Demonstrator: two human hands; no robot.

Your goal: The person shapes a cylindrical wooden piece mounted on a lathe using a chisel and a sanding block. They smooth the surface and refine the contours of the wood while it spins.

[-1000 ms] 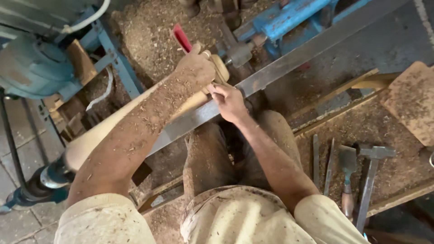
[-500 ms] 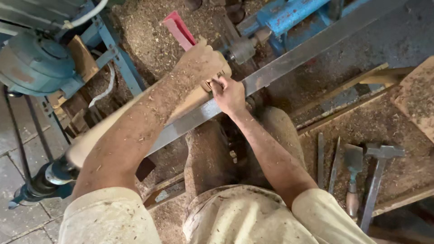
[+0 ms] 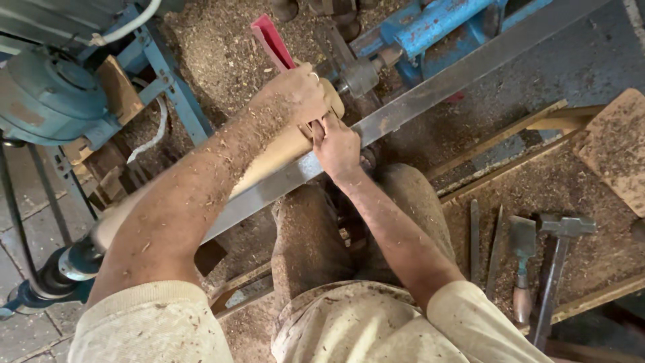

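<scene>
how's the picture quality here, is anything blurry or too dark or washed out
Head view: even, soft daylight, no harsh glare; the metal rest bar shows only a dull sheen. The left hand and right hand on the wooden workpiece are sharp, sawdust specks clear. The bottom right corner under the hammer falls into shadow. Slight wide-angle bending at the edges.

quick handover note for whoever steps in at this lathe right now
Left hand rests on the far end of the wooden spindle, holding a red tool.
Right hand presses at the spindle by the steel rest bar.
Spindle is mounted between the lathe centres and rounded; whether it turns cannot be told.
Chisels and hammer lie on the bench to the right, untouched.
</scene>
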